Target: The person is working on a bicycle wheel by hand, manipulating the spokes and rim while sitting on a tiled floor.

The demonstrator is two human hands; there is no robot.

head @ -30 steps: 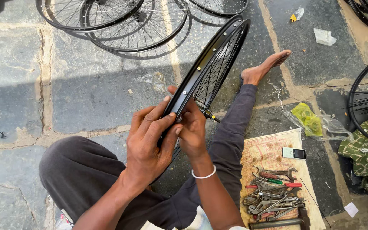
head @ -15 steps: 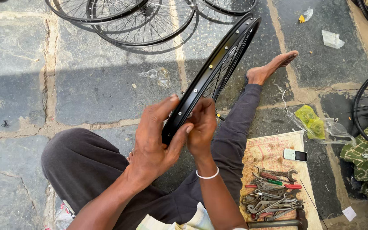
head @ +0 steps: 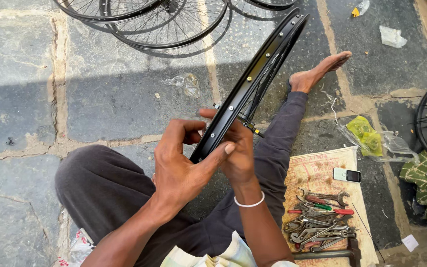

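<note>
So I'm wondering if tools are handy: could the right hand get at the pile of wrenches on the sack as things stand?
Probably yes. The wrenches lie uncovered on the sack just beside the right forearm, nothing between. But the right hand grips the black rim with the left hand, so it must let go first.
</note>
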